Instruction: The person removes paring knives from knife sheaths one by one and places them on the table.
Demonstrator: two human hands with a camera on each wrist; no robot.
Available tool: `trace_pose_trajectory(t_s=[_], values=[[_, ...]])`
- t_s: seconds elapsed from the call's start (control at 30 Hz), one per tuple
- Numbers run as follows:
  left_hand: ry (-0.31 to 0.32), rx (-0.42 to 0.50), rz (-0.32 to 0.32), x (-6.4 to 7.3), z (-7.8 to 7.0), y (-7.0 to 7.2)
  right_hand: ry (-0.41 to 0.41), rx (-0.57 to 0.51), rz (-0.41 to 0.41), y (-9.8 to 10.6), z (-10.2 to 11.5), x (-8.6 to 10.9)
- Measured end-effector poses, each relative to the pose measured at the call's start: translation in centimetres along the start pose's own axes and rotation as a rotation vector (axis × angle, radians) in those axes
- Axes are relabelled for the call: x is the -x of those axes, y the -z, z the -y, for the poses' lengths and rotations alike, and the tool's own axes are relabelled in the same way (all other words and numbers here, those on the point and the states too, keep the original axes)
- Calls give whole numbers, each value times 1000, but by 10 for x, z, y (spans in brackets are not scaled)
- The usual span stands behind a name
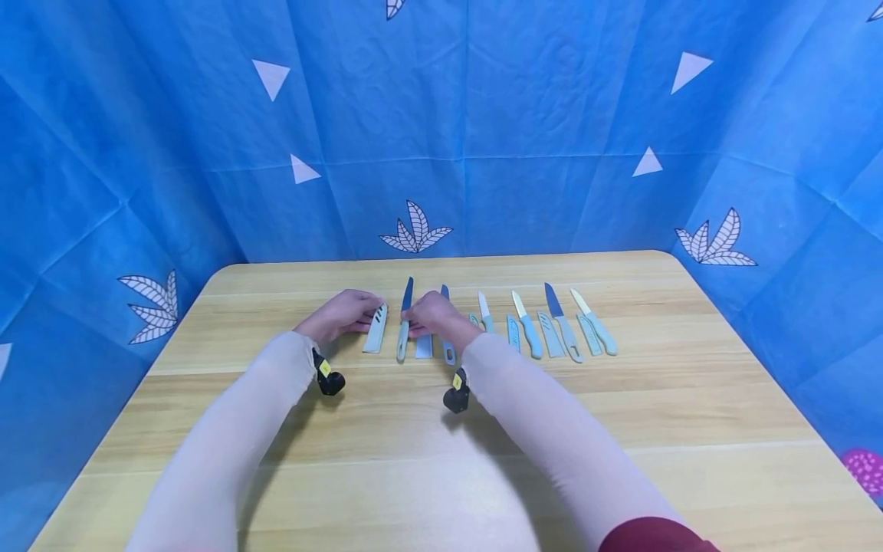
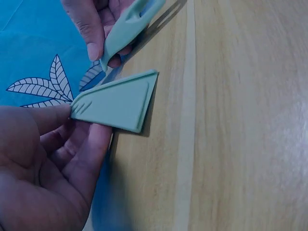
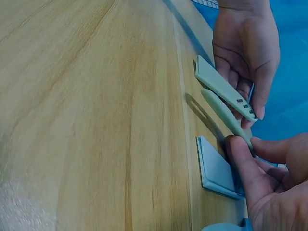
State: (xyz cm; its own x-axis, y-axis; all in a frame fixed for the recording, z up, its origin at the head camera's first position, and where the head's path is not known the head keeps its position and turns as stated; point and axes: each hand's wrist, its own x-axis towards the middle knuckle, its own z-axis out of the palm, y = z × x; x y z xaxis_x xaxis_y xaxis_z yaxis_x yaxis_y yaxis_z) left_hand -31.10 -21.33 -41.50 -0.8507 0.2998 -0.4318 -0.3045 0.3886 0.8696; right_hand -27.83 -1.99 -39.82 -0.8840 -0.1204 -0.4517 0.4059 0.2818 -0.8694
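My left hand [image 1: 348, 313] pinches a pale green knife sheath [image 2: 115, 103] by its narrow, slotted end. The sheath's wide end points toward me. Just to its right, my right hand [image 1: 436, 310] holds a knife [image 3: 222, 111] between thumb and fingers, near where handle and blade meet. This knife has a pale green handle and a dark blade [image 1: 408, 291] pointing away from me. Beneath and beside the right hand lies a light blue sheath [image 1: 424, 347]. Another dark-bladed knife [image 1: 450, 353] is partly covered by that hand.
Farther right on the wooden table [image 1: 621, 429] lie a small white-bladed knife [image 1: 486, 318], a blue-handled knife [image 1: 530, 337], a dark-bladed knife [image 1: 567, 333] and a pale-bladed knife [image 1: 602, 333], with sheaths [image 1: 550, 335] between them. A blue patterned cloth [image 1: 524, 115] hangs behind.
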Motion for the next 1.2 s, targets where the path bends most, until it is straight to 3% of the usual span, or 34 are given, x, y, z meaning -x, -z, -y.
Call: trace_pose_trajectory(t_s=[0.2, 0.4, 0.7, 0.87, 1.03, 1.2], values=[[-2, -119, -41, 4, -3, -1, 1, 77, -38, -5, -1, 0], [6, -158, -67, 6, -2, -1, -6, 163, -66, -8, 0, -4], [-61, -213, -75, 8, 0, -3, -16, 251, -91, -9, 0, -9], [-87, -291, -104, 10, 1, -5, -23, 280, -97, -9, -1, -11], [-125, -366, -145, 12, 0, -9, 9, 366, -116, -9, 0, -7], [-150, -386, -163, 13, 0, -11, 48, 441, -134, -8, -1, -3]])
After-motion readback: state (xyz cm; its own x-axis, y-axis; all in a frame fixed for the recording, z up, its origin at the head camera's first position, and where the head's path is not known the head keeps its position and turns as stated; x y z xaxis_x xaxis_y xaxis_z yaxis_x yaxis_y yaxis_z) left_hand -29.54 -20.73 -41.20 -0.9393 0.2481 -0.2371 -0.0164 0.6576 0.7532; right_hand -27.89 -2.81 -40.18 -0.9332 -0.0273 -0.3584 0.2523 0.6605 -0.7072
